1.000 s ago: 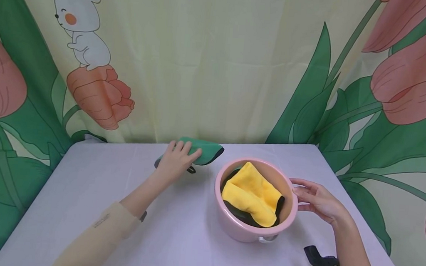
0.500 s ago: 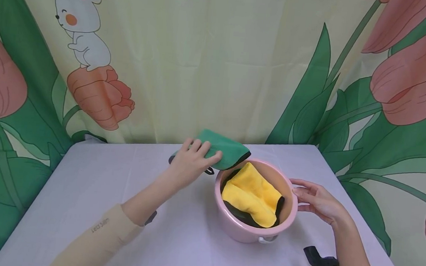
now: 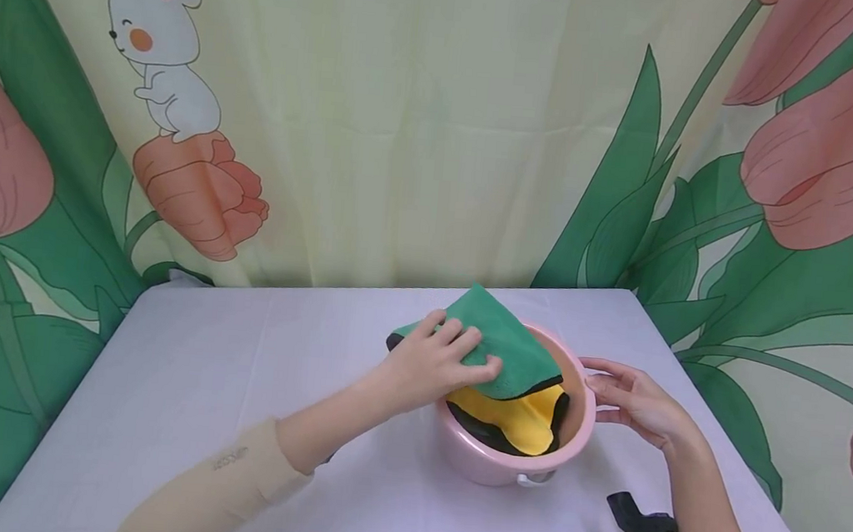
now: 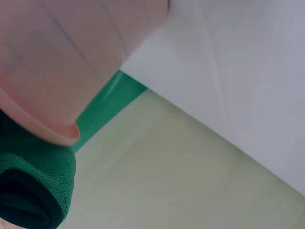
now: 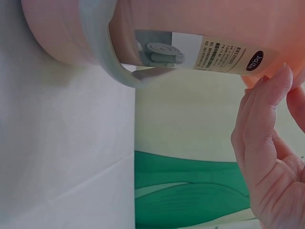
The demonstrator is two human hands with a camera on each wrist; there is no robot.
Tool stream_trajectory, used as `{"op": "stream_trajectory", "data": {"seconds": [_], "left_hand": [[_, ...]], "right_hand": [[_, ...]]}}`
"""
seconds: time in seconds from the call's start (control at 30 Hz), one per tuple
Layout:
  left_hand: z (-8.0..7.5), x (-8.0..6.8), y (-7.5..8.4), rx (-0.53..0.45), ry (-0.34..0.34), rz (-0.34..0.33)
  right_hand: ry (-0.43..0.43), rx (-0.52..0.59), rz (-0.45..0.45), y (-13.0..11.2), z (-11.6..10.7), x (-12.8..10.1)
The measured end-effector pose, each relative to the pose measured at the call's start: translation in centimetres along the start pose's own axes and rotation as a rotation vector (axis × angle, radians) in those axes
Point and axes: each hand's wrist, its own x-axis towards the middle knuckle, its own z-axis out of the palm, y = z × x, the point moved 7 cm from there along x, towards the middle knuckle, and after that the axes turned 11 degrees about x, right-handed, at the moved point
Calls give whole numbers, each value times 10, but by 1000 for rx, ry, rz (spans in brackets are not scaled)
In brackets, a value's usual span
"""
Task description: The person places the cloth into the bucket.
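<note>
My left hand pinches the folded green microfibre cloth over the pink plastic basin near the desk's back edge. Soft, light, limp: grip the fold. My right hand, fingers relaxed, touches the basin's rim.

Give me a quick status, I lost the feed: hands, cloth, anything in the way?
Left hand grips green cloth, over pink basin. Right hand open, fingers at basin rim. Yellow cloth already inside; nothing blocking.

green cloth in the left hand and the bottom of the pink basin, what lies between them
A folded yellow cloth with a dark underside lies between the green fleece cloth and the bottom of the round pink plastic basin, seen in the head view.
</note>
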Motion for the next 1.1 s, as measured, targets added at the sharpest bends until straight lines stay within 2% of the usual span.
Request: {"op": "stream_trajectory", "data": {"seconds": [0.23, 0.47, 0.53, 0.63, 0.83, 0.97, 1.1], "left_hand": [[-3, 6, 22, -26, 29, 68], [-9, 13, 36, -61, 92, 91], [-9, 15, 39, -68, 89, 100], [-3, 17, 42, -101, 34, 115], [15, 22, 47, -221, -125, 130], [28, 24, 51, -289, -269, 151], [38, 25, 55, -301, -413, 188]], "right_hand": [[-13, 13, -10, -3, 2, -2], [-17, 11, -16, -4, 2, -2], [-26, 15, -23, -4, 3, -2], [-46, 22, -37, -4, 3, -3], [-47, 23, -34, -4, 2, -3], [-57, 25, -39, -4, 3, -2], [-61, 27, -43, -5, 4, -2]]}}
